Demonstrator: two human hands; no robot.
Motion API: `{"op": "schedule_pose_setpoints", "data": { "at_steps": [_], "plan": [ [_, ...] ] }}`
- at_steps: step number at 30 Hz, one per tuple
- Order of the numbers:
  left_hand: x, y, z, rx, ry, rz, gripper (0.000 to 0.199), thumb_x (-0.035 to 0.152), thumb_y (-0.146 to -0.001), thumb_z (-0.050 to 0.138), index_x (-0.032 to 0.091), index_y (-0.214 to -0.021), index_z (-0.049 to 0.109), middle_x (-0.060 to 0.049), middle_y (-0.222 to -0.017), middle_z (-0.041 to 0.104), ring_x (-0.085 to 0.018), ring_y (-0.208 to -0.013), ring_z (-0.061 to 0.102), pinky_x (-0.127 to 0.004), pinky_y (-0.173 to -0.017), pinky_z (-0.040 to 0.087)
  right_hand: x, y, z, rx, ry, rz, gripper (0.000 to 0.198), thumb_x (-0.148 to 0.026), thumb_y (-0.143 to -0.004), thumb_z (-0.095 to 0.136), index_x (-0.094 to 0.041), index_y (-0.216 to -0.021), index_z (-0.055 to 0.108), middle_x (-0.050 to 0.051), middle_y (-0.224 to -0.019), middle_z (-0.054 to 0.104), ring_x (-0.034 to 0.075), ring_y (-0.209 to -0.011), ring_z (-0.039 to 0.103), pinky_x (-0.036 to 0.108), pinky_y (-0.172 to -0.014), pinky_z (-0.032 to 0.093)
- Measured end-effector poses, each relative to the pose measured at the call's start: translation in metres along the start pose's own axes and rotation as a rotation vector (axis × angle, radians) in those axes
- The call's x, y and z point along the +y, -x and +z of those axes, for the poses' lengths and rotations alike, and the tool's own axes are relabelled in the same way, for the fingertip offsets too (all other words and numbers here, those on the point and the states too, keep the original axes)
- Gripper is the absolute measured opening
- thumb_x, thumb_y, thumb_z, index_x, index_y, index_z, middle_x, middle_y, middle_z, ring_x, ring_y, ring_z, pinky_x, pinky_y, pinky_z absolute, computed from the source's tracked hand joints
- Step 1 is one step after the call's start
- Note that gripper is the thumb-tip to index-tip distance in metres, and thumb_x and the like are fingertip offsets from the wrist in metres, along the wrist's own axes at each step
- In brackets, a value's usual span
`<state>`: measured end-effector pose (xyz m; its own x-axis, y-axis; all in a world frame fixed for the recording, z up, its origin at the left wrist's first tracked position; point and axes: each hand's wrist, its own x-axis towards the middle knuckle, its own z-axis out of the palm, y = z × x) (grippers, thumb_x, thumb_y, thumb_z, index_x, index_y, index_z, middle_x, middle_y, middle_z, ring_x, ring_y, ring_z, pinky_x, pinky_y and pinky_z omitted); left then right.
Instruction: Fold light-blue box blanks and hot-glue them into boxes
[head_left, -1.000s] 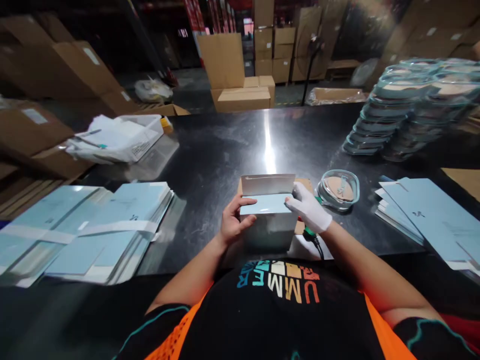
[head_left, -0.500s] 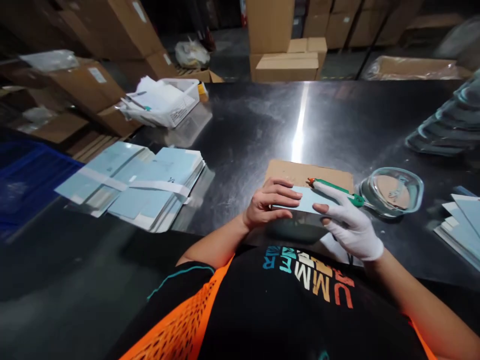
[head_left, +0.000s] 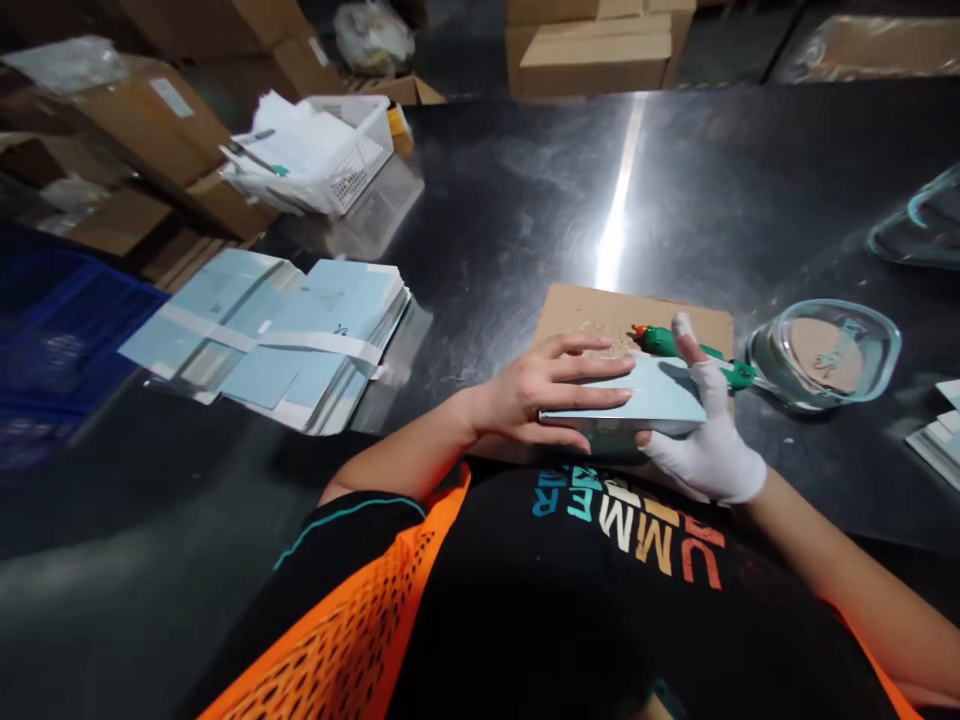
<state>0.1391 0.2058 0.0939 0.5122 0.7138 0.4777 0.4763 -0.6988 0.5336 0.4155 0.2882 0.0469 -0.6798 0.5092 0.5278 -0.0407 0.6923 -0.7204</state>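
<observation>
A light blue card sleeve [head_left: 664,392] lies in front of my body, its narrow front side facing me. Bare, my left hand [head_left: 551,390] grips its left part, with the fingers flat over the top and the thumb at the front edge. My right hand [head_left: 712,430], in a white glove with some fingertips uncovered, cups the right end, thumb at the front and a finger up at the back. Just behind lies a green tool with an orange tip, like a glue gun [head_left: 690,350], on a piece of brown cardboard [head_left: 592,308].
Right of the hands stands a glass container [head_left: 840,355] with a round brown label. Banded stacks of light blue card [head_left: 300,340] lie at the left, below a white basket [head_left: 352,165] of papers. More glassware [head_left: 919,225] and card [head_left: 937,430] sit at the right edge.
My right hand has shifted from the top of the sleeve to its right end, its fingers more spread. More of the sleeve's top shows. The view has tilted down.
</observation>
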Motion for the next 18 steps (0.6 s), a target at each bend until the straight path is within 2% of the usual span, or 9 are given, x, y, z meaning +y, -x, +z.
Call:
{"op": "schedule_pose_setpoints", "data": {
  "at_steps": [3, 5, 7, 11, 13, 14, 15, 16, 18],
  "plan": [
    [0.004, 0.002, -0.002, -0.074, -0.026, -0.031, 0.047, 0.056, -0.096, 0.075, 0.029, -0.133, 0.082, -0.011, -0.157, 0.069, -0.038, -0.153, 0.058, -0.06, -0.129, 0.044, -0.005, -0.006, -0.009, -0.054, -0.052, -0.05, 0.078, -0.034, -0.097, 0.084, -0.038, -0.166, 0.047, 0.008, -0.189, 0.013, 0.035, -0.168, 0.037, 0.059, -0.131, 0.045],
    [0.009, 0.006, 0.0, -0.06, -0.044, -0.007, 0.044, 0.048, -0.101, 0.07, 0.027, -0.138, 0.079, -0.011, -0.158, 0.067, -0.035, -0.151, 0.06, -0.057, -0.129, 0.045, -0.009, -0.011, -0.017, -0.091, -0.071, -0.06, 0.052, -0.028, -0.098, 0.081, -0.034, -0.147, 0.067, 0.005, -0.187, 0.023, 0.034, -0.166, 0.041, 0.06, -0.132, 0.043],
    [0.014, 0.01, 0.005, 0.016, -0.06, 0.035, 0.041, 0.041, -0.105, 0.065, 0.025, -0.141, 0.076, -0.011, -0.157, 0.068, -0.033, -0.148, 0.063, -0.056, -0.127, 0.047, -0.013, -0.017, -0.026, -0.131, -0.052, -0.061, 0.035, -0.025, -0.097, 0.081, -0.034, -0.13, 0.078, 0.003, -0.181, 0.038, 0.034, -0.163, 0.045, 0.061, -0.133, 0.042],
    [0.014, 0.016, 0.02, 0.204, 0.012, 0.016, 0.034, 0.043, -0.109, 0.059, 0.032, -0.131, 0.081, -0.007, -0.151, 0.074, -0.03, -0.144, 0.065, -0.053, -0.125, 0.05, -0.023, -0.024, -0.032, -0.18, -0.033, -0.081, 0.036, -0.022, -0.096, 0.078, -0.046, -0.123, 0.082, -0.002, -0.158, 0.067, 0.03, -0.153, 0.059, 0.061, -0.127, 0.051],
    [0.006, 0.019, 0.029, 0.275, 0.087, -0.049, 0.031, 0.051, -0.107, 0.063, 0.035, -0.124, 0.084, -0.007, -0.149, 0.075, -0.031, -0.145, 0.064, -0.053, -0.126, 0.05, -0.027, -0.025, -0.026, -0.131, -0.045, -0.08, 0.04, -0.02, -0.096, 0.077, -0.05, -0.123, 0.081, -0.002, -0.147, 0.074, 0.029, -0.147, 0.064, 0.059, -0.123, 0.056],
    [0.001, 0.021, 0.033, 0.333, 0.129, -0.097, 0.035, 0.058, -0.102, 0.069, 0.034, -0.124, 0.083, -0.009, -0.149, 0.074, -0.033, -0.145, 0.064, -0.055, -0.127, 0.049, -0.028, -0.024, -0.021, -0.078, -0.05, -0.055, 0.04, -0.02, -0.097, 0.076, -0.05, -0.122, 0.081, -0.002, -0.146, 0.075, 0.029, -0.145, 0.066, 0.059, -0.122, 0.056],
    [-0.005, 0.024, 0.038, 0.399, 0.178, -0.165, 0.048, 0.066, -0.094, 0.077, 0.033, -0.128, 0.081, -0.012, -0.151, 0.072, -0.035, -0.146, 0.062, -0.057, -0.127, 0.047, -0.029, -0.024, -0.017, 0.004, -0.051, -0.02, 0.037, -0.021, -0.097, 0.076, -0.049, -0.12, 0.082, -0.001, -0.146, 0.075, 0.03, -0.144, 0.067, 0.059, -0.123, 0.056],
    [-0.01, 0.029, 0.044, 0.455, 0.235, -0.258, 0.067, 0.072, -0.084, 0.084, 0.031, -0.136, 0.077, -0.015, -0.154, 0.069, -0.038, -0.147, 0.061, -0.06, -0.128, 0.046, -0.028, -0.023, -0.013, 0.112, -0.048, 0.032, 0.031, -0.023, -0.098, 0.077, -0.046, -0.118, 0.083, 0.001, -0.147, 0.074, 0.031, -0.143, 0.067, 0.061, -0.124, 0.054],
    [-0.019, 0.039, 0.054, 0.485, 0.369, -0.47, 0.104, 0.076, -0.066, 0.096, 0.029, -0.153, 0.064, -0.019, -0.161, 0.061, -0.042, -0.15, 0.058, -0.063, -0.128, 0.044, -0.022, -0.022, -0.007, 0.33, -0.05, 0.186, 0.027, -0.033, -0.098, 0.078, -0.041, -0.123, 0.083, 0.006, -0.151, 0.072, 0.037, -0.143, 0.067, 0.067, -0.125, 0.05]
  ]
}}
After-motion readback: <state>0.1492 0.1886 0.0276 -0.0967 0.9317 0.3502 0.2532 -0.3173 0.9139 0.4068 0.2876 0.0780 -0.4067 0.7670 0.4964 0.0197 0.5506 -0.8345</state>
